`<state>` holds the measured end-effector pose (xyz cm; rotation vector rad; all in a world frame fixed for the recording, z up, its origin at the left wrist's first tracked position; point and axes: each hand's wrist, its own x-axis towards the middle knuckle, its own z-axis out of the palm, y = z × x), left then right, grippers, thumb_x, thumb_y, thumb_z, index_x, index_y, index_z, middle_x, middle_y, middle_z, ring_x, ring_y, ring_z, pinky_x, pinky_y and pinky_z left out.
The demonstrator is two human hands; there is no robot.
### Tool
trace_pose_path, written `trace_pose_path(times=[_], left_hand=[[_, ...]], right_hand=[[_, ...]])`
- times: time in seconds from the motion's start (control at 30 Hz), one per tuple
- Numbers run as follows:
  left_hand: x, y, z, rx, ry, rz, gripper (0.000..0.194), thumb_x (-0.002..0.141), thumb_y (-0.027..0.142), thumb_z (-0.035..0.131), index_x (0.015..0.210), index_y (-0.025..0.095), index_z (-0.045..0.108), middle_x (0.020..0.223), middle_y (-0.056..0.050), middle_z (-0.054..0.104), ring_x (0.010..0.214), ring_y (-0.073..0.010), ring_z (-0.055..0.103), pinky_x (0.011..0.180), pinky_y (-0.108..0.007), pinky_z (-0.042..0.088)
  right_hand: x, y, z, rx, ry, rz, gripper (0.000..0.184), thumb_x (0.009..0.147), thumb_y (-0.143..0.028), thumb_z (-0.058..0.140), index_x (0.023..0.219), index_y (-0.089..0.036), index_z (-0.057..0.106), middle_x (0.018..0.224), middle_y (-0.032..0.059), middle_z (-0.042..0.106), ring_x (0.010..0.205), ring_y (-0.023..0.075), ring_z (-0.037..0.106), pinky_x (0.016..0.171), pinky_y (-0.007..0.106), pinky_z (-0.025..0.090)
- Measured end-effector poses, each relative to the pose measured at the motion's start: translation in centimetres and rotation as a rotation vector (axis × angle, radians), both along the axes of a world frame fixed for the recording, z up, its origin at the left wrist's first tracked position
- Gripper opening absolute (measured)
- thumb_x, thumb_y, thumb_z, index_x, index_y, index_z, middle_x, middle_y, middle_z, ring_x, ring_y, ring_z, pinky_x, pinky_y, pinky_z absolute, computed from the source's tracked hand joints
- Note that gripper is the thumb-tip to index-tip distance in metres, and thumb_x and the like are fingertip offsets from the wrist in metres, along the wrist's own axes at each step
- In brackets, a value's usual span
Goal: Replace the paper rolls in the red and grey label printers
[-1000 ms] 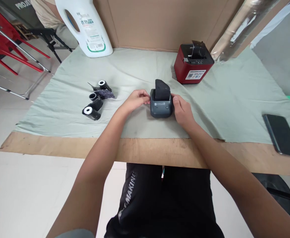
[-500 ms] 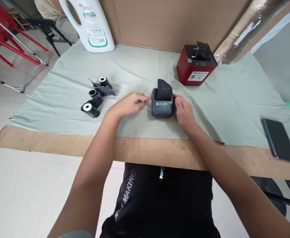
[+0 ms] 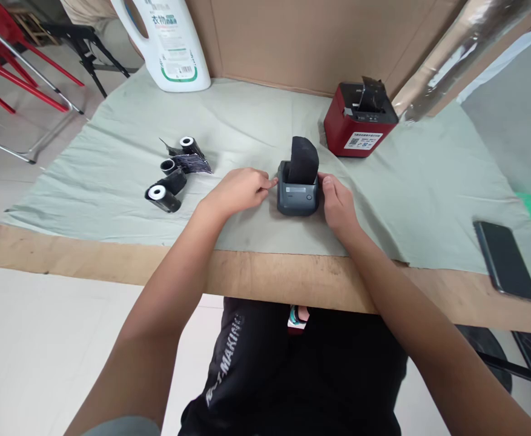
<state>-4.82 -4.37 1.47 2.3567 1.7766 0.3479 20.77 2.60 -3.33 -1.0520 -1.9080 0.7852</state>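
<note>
One small dark-gray printer (image 3: 297, 201) sits upright on pale green cloth (image 3: 256, 235) between your hands, near the table's front edge, in the head view. Your left hand (image 3: 242, 191) extends its index finger to the printer's left side, other fingers curled; your right hand (image 3: 339, 207) lies along the opposite side. Neither visibly lifts the printer, and how firmly your right fingers press, you cannot tell from here. A black strip (image 3: 304, 160) already stands up from the top, untouched by your fingers; it appears set in place but not torn away, and what remains to be done cannot be judged.

Around you, a cluster of black rolls (image 3: 173, 180) lies to the left, and a red boxy machine (image 3: 350, 130) stands behind to the right. A phone (image 3: 505, 260) straddles the cloth and the bare wooden edge (image 3: 292, 275). A white bottle (image 3: 177, 57) stands before a cardboard panel (image 3: 292, 42); beyond, a red chair (image 3: 2, 57) rests on pale floor (image 3: 42, 351).
</note>
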Motion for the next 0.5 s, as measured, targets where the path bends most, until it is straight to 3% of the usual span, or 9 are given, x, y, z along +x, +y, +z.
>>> trace_pose_path(times=[0.17,0.5], left_hand=[[0.36,0.13,0.29,-0.034,0.002,0.007,0.037,0.099,0.020,0.045,0.088,0.018,0.080,0.083,-0.009,0.072,0.069,-0.0207,0.061,0.063,-0.035,0.032],[-0.18,0.11,-0.04,-0.090,-0.131,0.012,0.033,0.091,0.014,0.047,0.080,0.019,0.078,0.085,-0.006,0.073,0.069,-0.0186,0.058,0.065,-0.034,0.034]], right_hand=[[-0.03,0.15,-0.10,-0.006,0.000,-0.013,0.072,0.107,-0.078,0.033,0.121,-0.025,0.080,0.109,0.0082,0.082,0.114,0.0290,0.073,0.102,0.043,0.055],[-0.06,0.03,0.11,0.007,-0.025,-0.009,0.072,0.108,-0.077,0.032,0.120,-0.023,0.079,0.103,0.0078,0.081,0.113,0.0287,0.072,0.103,0.043,0.053]])
